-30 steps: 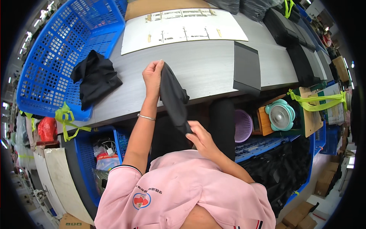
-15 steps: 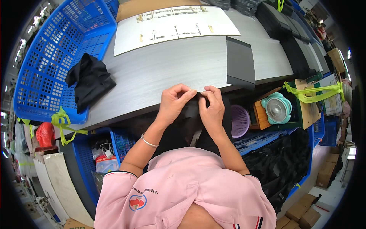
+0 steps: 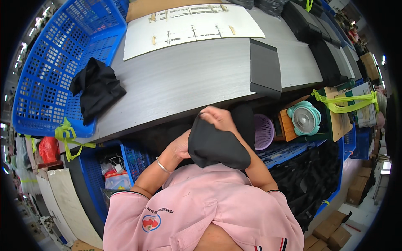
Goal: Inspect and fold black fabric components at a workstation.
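A piece of black fabric (image 3: 215,144) hangs between my hands, in front of my chest and below the table edge. My right hand (image 3: 220,120) is closed at its upper edge, fingers curled around the cloth. My left hand (image 3: 182,145) grips the fabric's left side, its fingers mostly hidden behind the cloth. On the table, toward the right, lies a flat dark grey panel (image 3: 265,67) with a black lower border. A crumpled black cloth (image 3: 99,90) hangs over the near rim of a blue basket at the left.
The grey table (image 3: 180,69) carries a white marked board (image 3: 194,31) and stacks of black pieces (image 3: 326,62) at the right. The blue perforated basket (image 3: 46,79) stands at the left. Below the table edge are a purple basket (image 3: 264,133), a teal fan (image 3: 305,119) and a crate of black fabric (image 3: 305,180).
Both hands have moved down toward my chest, and the black fabric has been lifted up and spread into view. The right hand's pinch has turned over; the left has slipped lower beside the cloth.
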Available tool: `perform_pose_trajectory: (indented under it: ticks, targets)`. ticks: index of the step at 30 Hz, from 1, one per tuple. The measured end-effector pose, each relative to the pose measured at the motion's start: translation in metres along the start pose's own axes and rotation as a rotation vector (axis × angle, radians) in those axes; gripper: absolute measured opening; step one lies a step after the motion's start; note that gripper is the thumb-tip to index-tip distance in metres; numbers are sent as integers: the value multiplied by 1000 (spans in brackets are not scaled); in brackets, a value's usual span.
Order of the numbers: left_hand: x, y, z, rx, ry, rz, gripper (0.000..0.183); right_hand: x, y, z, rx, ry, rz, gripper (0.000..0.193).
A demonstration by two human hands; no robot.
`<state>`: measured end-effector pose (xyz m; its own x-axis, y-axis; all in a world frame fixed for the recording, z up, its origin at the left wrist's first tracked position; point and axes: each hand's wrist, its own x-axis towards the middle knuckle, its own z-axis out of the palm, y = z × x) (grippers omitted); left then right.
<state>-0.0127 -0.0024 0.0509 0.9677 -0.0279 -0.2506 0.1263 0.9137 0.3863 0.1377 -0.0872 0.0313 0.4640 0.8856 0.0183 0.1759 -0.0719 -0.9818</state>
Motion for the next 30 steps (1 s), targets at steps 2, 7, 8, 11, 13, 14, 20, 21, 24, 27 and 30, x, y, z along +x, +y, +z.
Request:
perform_pose_trajectory:
  ticks: [2, 7, 8, 11, 13, 14, 20, 21, 24, 27, 30]
  targets:
    - [0, -1, 14, -5, 48, -53, 21, -10, -12, 23, 124, -116, -32, 14]
    - [17, -8, 60, 31, -153, -11, 48, -42, 3, 35, 154, -76, 140, 14]
    - [22, -10, 67, 40, -192, -5, 55, -49, 7, 39, 162, -63, 182, 14]
    - [56, -7, 76, 144, -55, 54, 70, -58, 20, 44, 179, -37, 291, 15]
    - [77, 2, 52, 165, 174, 241, 68, -64, 28, 43, 186, -14, 366, 15]
    - [77, 9, 39, 115, 203, 402, 66, -64, 30, 39, 204, -18, 401, 15]
    - [33, 30, 18, 152, 226, 752, 59, -50, -27, -3, 70, 409, 26, 17]
    - [30, 29, 22, 316, 265, 680, 59, -46, -42, -6, 28, 353, -94, 17]
    - [25, 29, 19, 849, 264, 586, 61, -39, -66, -5, -34, 96, -38, 19]
    - [16, 31, 13, 1154, 311, 557, 66, -44, -68, -12, 363, 12, 0, 17]
    - [19, 30, 12, 834, 293, 525, 66, -46, -69, -32, 668, -48, 26, 14]
